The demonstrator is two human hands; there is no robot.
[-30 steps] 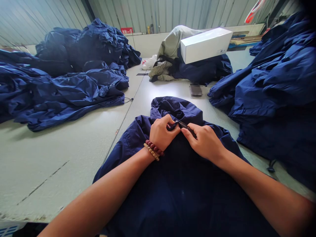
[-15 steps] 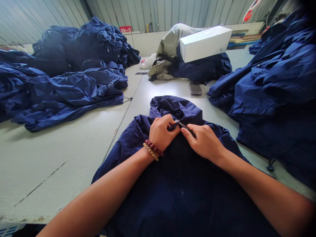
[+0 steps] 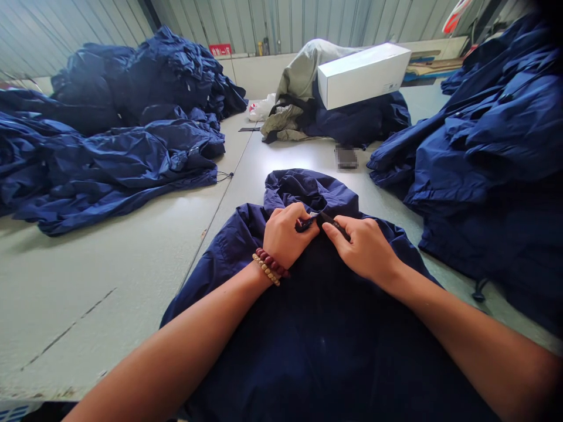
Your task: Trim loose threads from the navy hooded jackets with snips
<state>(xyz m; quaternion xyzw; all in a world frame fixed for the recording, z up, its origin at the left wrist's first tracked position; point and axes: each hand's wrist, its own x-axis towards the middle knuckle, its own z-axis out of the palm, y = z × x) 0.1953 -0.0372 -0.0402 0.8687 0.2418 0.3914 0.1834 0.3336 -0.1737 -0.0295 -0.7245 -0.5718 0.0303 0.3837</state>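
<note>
A navy blue hooded jacket (image 3: 264,334) lies spread in front of me, its hood (image 3: 312,184) pointing away across the table. At the collar, my left hand (image 3: 288,234) is closed in a pinch on the jacket's fabric, and two bead bracelets ring its wrist. My right hand (image 3: 365,243) is closed around a slim black hand tool (image 3: 341,227), whose tip meets the pinched cloth near the left fingertips. A small pale patch shows between the hands. The tool's far end is partly hidden by fingers and dark cloth.
Piles of navy garments (image 3: 145,88) lie at the left, with more navy garments (image 3: 492,170) at the right. A white box (image 3: 365,73) rests on grey and dark cloth at the back of the pale table (image 3: 88,281). A clear plastic bag (image 3: 263,108) lies beside it.
The black tool has shifted slightly at the collar, its tip now looking broader and darker. Both hands keep their hold, and the whole view has drifted a little.
</note>
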